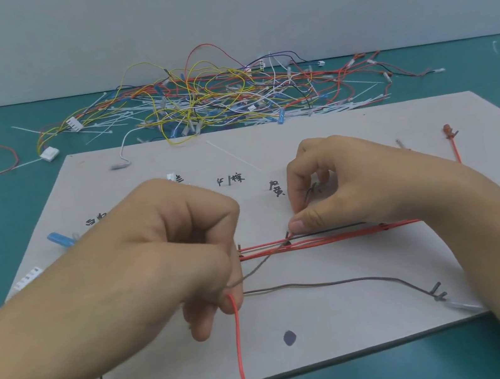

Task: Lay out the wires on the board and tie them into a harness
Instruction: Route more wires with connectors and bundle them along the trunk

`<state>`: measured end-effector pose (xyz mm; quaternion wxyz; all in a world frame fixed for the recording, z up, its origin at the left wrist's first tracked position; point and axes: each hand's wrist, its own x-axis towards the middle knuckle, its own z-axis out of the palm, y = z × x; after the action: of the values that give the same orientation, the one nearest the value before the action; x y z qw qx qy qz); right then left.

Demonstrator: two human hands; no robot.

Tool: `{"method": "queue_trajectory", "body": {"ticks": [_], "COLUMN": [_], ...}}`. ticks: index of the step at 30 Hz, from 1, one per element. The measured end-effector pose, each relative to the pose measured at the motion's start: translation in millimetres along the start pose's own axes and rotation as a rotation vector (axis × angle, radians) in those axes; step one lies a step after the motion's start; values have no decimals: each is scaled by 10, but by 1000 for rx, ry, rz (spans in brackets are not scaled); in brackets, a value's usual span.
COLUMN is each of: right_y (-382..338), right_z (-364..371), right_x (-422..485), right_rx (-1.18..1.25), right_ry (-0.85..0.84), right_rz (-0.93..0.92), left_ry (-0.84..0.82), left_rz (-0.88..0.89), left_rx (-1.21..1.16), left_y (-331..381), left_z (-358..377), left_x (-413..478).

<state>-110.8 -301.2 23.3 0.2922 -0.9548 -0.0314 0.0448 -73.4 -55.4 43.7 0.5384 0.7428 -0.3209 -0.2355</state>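
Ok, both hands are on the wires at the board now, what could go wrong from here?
The left hand holds the grey wire taut against the pinch of the right hand at the pin; a hard tug may lift the red run off its pins. The red wire trailing over the front edge of the board could snag.

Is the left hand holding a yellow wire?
No, the left hand pinches a red wire and a grey wire above the board.
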Motion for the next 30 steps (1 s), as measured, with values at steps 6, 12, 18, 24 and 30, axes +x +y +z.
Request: {"method": "queue_trajectory", "body": {"ticks": [6, 12, 18, 24, 30], "right_y": [-4, -7, -12, -36, -59], "right_z": [17, 18, 24, 34, 43], "right_x": [12, 19, 18, 11, 9], "right_rx": [1, 5, 4, 4, 0], "right_ry": [-20, -37, -46, -44, -39], "right_rz": [-19, -18, -21, -26, -27], "left_ry": [3, 132, 254, 364, 431], "left_rz": [99, 92, -5, -32, -52], "left_rx": [62, 166, 170, 124, 158], "left_y": [-170, -276, -306, -335, -400], "left_z": [-258, -414, -403, -358, -348], "left_x": [65, 153, 189, 246, 294]}}
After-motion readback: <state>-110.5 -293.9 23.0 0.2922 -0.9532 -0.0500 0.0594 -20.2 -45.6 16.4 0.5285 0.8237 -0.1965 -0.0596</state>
